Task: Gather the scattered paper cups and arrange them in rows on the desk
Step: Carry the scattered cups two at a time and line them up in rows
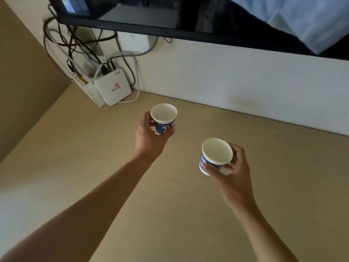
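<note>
Tan worktop (188, 214) against white wall, router (112, 89) in corner; left hand (149, 135) grips one paper cup (164, 118), right hand (237, 165) grips another cup (215, 155), both upright above the surface, carry step; next likely set them down side by side.

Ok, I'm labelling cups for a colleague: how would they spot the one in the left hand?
Find the white router in the desk's far left corner. Just right of it, the left hand holds a blue-and-white cup, mouth up. Unlike the other cup, in the right hand, it is farther away, nearer the wall.
</note>
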The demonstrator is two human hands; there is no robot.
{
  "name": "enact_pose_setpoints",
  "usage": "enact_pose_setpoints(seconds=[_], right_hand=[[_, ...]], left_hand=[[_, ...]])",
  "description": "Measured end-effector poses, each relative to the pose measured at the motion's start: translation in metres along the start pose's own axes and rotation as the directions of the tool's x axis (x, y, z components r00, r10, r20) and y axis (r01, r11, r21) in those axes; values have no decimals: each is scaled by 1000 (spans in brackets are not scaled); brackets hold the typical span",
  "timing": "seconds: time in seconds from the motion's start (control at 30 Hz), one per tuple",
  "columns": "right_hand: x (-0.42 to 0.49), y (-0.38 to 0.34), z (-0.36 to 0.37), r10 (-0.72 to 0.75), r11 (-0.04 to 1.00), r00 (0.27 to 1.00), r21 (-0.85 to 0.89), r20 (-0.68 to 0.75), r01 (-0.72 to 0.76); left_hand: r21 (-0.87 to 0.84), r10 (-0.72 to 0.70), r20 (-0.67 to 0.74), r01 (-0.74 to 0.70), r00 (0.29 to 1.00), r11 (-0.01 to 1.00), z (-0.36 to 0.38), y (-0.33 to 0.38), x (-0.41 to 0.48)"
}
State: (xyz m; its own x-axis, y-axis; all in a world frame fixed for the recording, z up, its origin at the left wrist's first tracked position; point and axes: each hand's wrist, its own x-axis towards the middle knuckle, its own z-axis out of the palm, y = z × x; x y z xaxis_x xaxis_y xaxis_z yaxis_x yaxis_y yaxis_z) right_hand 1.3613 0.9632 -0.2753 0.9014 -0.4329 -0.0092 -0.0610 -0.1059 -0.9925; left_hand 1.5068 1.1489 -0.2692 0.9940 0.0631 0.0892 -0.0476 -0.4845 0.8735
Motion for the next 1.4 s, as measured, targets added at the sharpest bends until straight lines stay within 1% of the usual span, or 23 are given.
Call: enact_pose_setpoints(seconds=[0.13,0.3,0.6,0.83,1.13,1.3,1.4], right_hand=[[38,21,23,-46,999,999,-10,16,46],[70,43,39,-75,997,997,-5,10,75],[79,62,46,-94,995,996,14,-3,94],[87,64,51,-133,990,991,35,-10,133],[98,60,50,-157,987,987,40,-23,158],[99,57,53,-138,989,990,43,-23,139],[102,52,55,-138,990,990,41,-18,139]], left_hand=[[-23,12,-19,-12,1000,1000,18,-23,49],[-31,20,-22,-21,1000,999,33,-49,89],[-70,-11,1,11,1000,997,52,-67,125],[-56,30,-3,-30,1000,998,62,-63,144],[-14,45,-2,-45,999,999,65,-60,153],[-2,28,43,-28,999,1000,57,-61,149],[-18,-19,15,19,1000,1000,43,-62,132]])
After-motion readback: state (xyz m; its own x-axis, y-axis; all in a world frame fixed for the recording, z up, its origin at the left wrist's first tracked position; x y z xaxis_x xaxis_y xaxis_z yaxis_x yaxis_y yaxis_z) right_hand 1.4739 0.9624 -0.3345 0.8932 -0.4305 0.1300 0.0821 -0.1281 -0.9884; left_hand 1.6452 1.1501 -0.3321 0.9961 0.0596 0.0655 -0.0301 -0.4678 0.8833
